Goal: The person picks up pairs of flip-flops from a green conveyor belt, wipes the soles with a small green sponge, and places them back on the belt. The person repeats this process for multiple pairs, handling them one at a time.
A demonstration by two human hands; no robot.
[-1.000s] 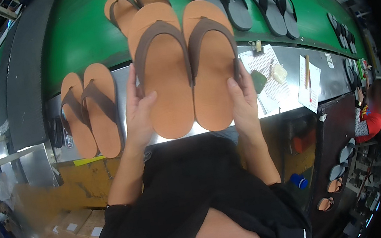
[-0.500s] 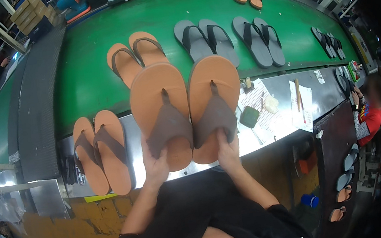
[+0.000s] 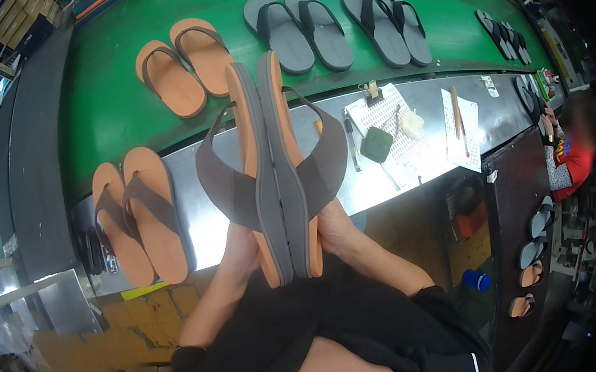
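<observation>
Two orange flip-flops with brown straps are held up in front of me, turned on edge with their grey-brown soles side by side. My left hand (image 3: 241,245) grips the heel end of the left flip-flop (image 3: 252,177). With my right hand (image 3: 332,228) I hold the heel end of the right flip-flop (image 3: 295,164). The fingers of both hands are partly hidden behind the straps and footbeds. Left of my hands, a matching orange pair (image 3: 159,219) lies on the metal ledge (image 3: 208,160).
A green conveyor belt (image 3: 104,83) carries another orange pair (image 3: 175,82) and grey flip-flops (image 3: 294,43). Right on the ledge lie a clipboard of papers (image 3: 386,110), a green block (image 3: 377,145), a whitish lump (image 3: 411,124) and pens. A person in red (image 3: 573,157) works at far right.
Both flip-flops have turned from footbeds facing me to standing on edge, soles together. My hands have turned with them, and the whole view has shifted slightly.
</observation>
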